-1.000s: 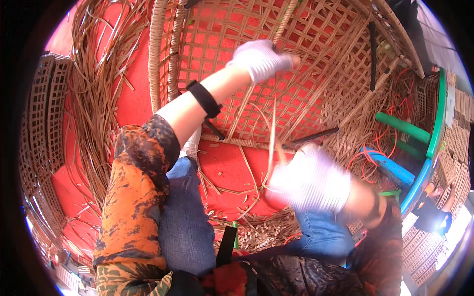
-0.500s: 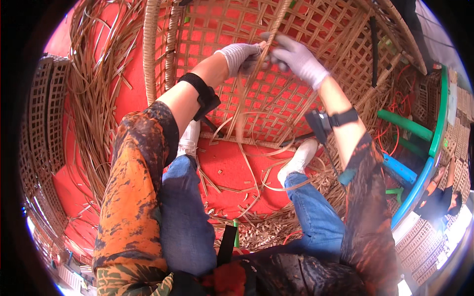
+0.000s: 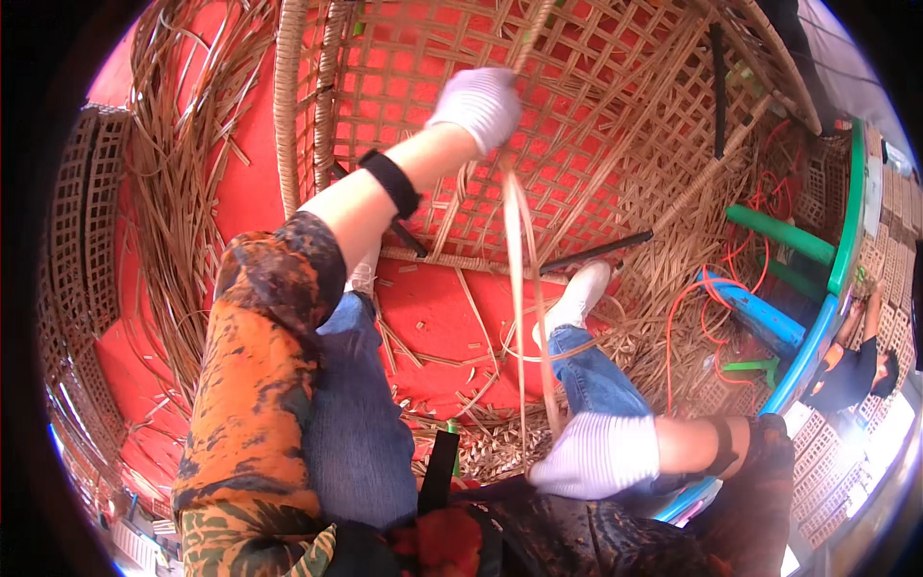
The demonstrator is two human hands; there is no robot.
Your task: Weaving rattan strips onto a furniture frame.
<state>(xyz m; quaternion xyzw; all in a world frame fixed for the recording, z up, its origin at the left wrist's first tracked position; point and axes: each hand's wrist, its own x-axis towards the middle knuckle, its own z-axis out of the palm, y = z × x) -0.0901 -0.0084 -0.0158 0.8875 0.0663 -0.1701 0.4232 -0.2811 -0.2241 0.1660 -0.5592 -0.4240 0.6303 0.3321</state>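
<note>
The strip shows as two pale lengths, drawn nearly straight from just below your left hand down to your right hand, in front of the woven frame and the red floor. Your right hand, gloved, is closed on the lower part of the strip, low beside your lap. Your left hand, also gloved, is curled about the wrapped rod, which emerges above the knuckles; its fingertips are hidden. Whether it also grips the strip you cannot tell from this view. A black band is worn on your left forearm.

The frame is an open lattice with a black strut at its lower edge. Your right shoe stands near that edge. Cut scraps litter the floor between your legs.

To your left lies a long bundle of loose strips, with dark lattice panels beyond it. To your right are a green bar, a blue bar and orange cord. Another person is visible at the far right
</note>
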